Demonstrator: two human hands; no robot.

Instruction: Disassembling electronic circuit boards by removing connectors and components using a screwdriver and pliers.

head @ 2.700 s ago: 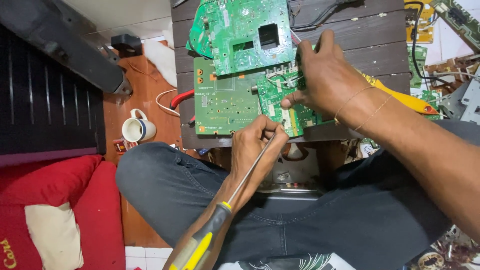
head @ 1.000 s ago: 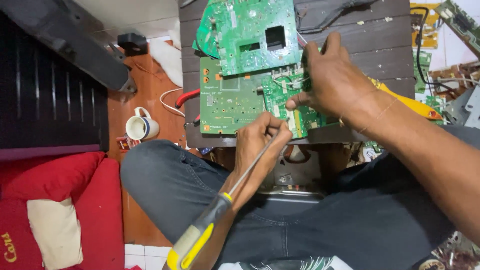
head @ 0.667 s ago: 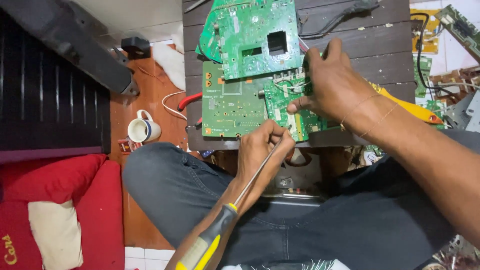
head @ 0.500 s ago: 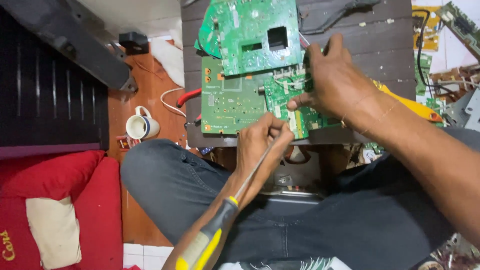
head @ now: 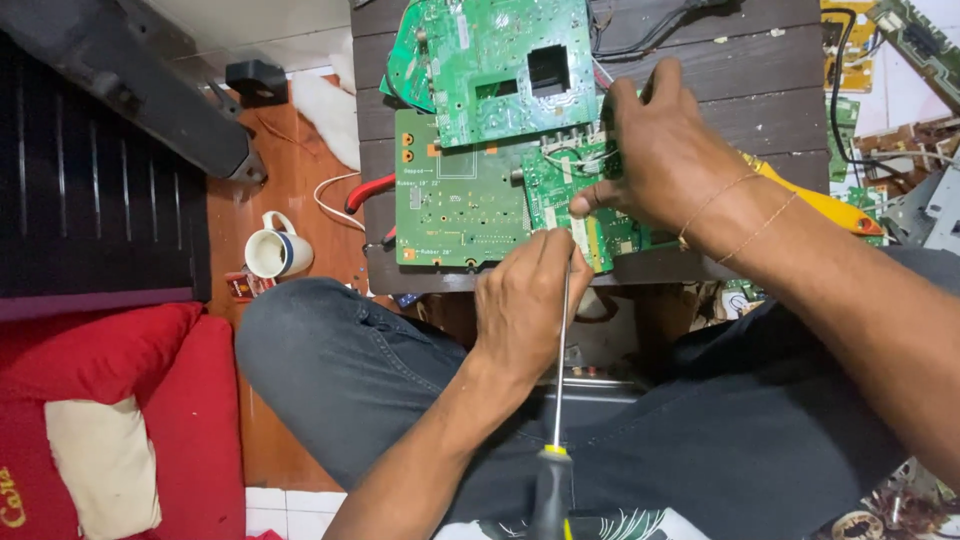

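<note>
— On the dark wooden table (head: 760,90), seen from the head camera, what lies under the hands?

— Three green circuit boards. A large board (head: 455,210) lies flat near the table's front edge, a second board (head: 490,65) overlaps its top, and a small board (head: 585,205) sits on its right part.

— What is the right hand doing?

— The right hand (head: 665,150) rests on the small board, fingers curled down and pinching its edge, thumb tip at the board's left side.

— And the left?

— The left hand (head: 525,310) sits just below the table's front edge, fingers closed around the thin metal shaft of a screwdriver (head: 560,380). The shaft runs up to the small board's lower edge; the black and yellow handle hangs down over the person's lap.

— Anything around them?

— A white mug (head: 270,252) stands on the floor left of the table, near a red cable (head: 370,190). A red cushion (head: 100,400) lies lower left. More boards and cables lie to the right.
</note>
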